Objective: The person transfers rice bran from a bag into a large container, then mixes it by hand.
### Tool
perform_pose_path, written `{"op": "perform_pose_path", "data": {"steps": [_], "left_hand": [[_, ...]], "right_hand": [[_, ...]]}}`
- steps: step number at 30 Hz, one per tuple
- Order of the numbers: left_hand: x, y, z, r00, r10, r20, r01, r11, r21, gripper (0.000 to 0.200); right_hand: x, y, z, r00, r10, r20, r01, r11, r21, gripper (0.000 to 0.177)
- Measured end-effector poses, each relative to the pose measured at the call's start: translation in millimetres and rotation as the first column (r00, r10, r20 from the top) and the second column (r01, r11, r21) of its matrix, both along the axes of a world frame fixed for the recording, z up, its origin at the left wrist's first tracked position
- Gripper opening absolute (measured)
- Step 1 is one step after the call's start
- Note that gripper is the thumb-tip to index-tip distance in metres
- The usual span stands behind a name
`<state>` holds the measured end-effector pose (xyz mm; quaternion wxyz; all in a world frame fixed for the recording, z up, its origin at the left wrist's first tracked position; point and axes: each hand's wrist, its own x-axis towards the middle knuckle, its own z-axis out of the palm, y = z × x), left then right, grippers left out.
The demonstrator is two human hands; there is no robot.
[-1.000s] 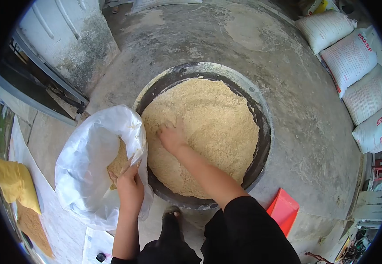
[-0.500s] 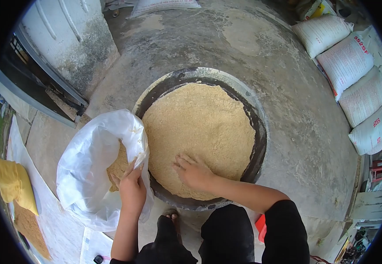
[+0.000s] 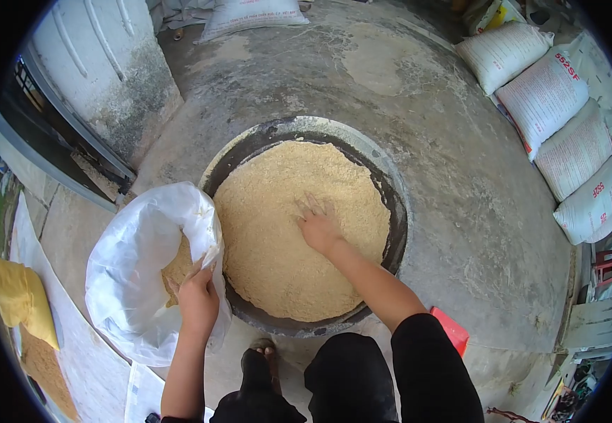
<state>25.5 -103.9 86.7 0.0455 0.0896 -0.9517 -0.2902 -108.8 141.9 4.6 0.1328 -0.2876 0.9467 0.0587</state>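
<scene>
A wide round dark tub (image 3: 402, 233) holds a broad mound of pale yellow meal (image 3: 285, 261). On that meal, right of its middle, my right hand (image 3: 319, 227) rests palm down with fingers spread and fingertips partly sunk in. My left hand (image 3: 197, 292) grips the rim of a large white plastic bag (image 3: 126, 282), its thumb and fingers closed on the edge. Inside the bag lies some browner meal (image 3: 177, 271). The bag stands against the left side of the tub.
Full white sacks (image 3: 545, 95) line the right side, and another sack (image 3: 253, 17) lies at the top. A yellow sack (image 3: 27, 296) is at far left near brown meal (image 3: 46, 370). A red object (image 3: 451, 330) sits beside my right sleeve.
My right hand has moved forward across the meal, away from my body, and its fingers are more spread. My left hand still holds the bag's rim. The whole view has shifted slightly.
</scene>
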Motion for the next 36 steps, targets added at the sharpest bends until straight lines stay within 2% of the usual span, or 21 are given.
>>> {"op": "perform_pose_path", "data": {"steps": [2, 3, 5, 6, 8, 9, 11, 13, 17, 19, 20, 22, 23, 25, 29, 31, 32, 34, 35, 36], "left_hand": [[-2, 1, 0, 1.0, 0.001, 0.023, -0.001, 1.0, -0.024, 0.02], [-2, 3, 1, 0.999, -0.004, 0.052, 0.007, 0.999, -0.05, 0.021], [-3, 8, 4, 0.998, -0.016, 0.055, 0.022, 0.993, -0.112, 0.022], [-3, 10, 6, 0.997, -0.035, 0.063, 0.046, 0.983, -0.176, 0.023], [-2, 8, 9, 0.993, -0.04, 0.108, 0.061, 0.979, -0.194, 0.024], [-4, 8, 10, 0.988, -0.05, 0.149, 0.079, 0.977, -0.199, 0.025], [-5, 7, 9, 0.991, -0.069, 0.111, 0.09, 0.976, -0.198, 0.023], [-7, 6, 0, 0.994, -0.094, 0.061, 0.105, 0.97, -0.218, 0.017], [-9, 12, -4, 0.995, -0.086, 0.049, 0.095, 0.969, -0.227, 0.014], [-9, 14, -2, 1.0, -0.008, 0.028, 0.013, 0.979, -0.201, 0.013], [-10, 14, 5, 1.0, -0.021, 0.021, 0.025, 0.98, -0.196, 0.013], [-9, 19, 18, 0.983, 0.005, 0.185, 0.032, 0.98, -0.196, 0.016], [-9, 19, 17, 0.982, -0.007, 0.187, 0.043, 0.981, -0.189, 0.016], [-7, 18, 11, 0.997, 0.002, 0.081, 0.015, 0.978, -0.208, 0.012], [-4, 11, 0, 0.998, -0.037, 0.05, 0.046, 0.98, -0.195, 0.011], [-7, 12, -15, 0.999, -0.031, -0.033, 0.026, 0.989, -0.143, 0.01], [-5, 8, -17, 0.998, -0.024, -0.066, 0.016, 0.993, -0.118, 0.01], [-3, 11, -2, 0.998, -0.055, -0.01, 0.052, 0.981, -0.189, 0.011], [-5, 13, -5, 0.999, -0.045, -0.005, 0.043, 0.977, -0.21, 0.012], [-3, 12, -5, 1.0, -0.031, 0.002, 0.03, 0.974, -0.225, 0.014]], "right_hand": [[2, 26, 13, 0.994, -0.107, -0.031, 0.105, 0.993, -0.063, 0.04], [6, 36, 22, 0.994, -0.099, -0.036, 0.096, 0.993, -0.061, 0.04], [20, 53, 39, 0.918, -0.392, -0.056, 0.372, 0.902, -0.22, 0.047], [26, 60, 45, 0.92, -0.389, -0.056, 0.368, 0.902, -0.226, 0.047], [38, 72, 57, 0.81, -0.585, 0.047, 0.586, 0.803, -0.103, 0.055], [45, 75, 51, 0.811, -0.583, 0.039, 0.584, 0.805, -0.105, 0.055], [58, 80, 25, 0.813, -0.532, 0.239, 0.578, 0.786, -0.218, 0.056], [60, 75, 19, 0.838, -0.489, 0.242, 0.524, 0.845, -0.109, 0.056], [47, 83, 19, 0.852, -0.482, 0.207, 0.515, 0.841, -0.163, 0.051], [46, 83, 17, 0.843, -0.467, 0.268, 0.523, 0.829, -0.2, 0.043], [48, 82, 18, 0.838, -0.48, 0.259, 0.532, 0.823, -0.199, 0.043], [51, 81, 24, 0.871, -0.461, 0.171, 0.492, 0.823, -0.284, 0.036], [52, 82, 24, 0.866, -0.471, 0.17, 0.501, 0.82, -0.278, 0.036], [49, 82, 16, 0.857, -0.473, 0.204, 0.515, 0.789, -0.335, 0.037], [54, 86, 10, 0.861, -0.467, 0.201, 0.509, 0.802, -0.313, 0.037], [54, 92, 5, 0.896, -0.431, 0.106, 0.44, 0.833, -0.337, 0.037], [53, 97, 3, 0.892, -0.437, 0.115, 0.448, 0.827, -0.34, 0.037], [58, 100, 0, 0.917, -0.371, -0.148, 0.31, 0.895, -0.321, 0.037], [56, 94, 29, 0.905, -0.415, 0.094, 0.425, 0.883, -0.197, 0.036], [50, 89, 67, 0.829, -0.455, 0.325, 0.494, 0.869, -0.043, 0.035]]}}
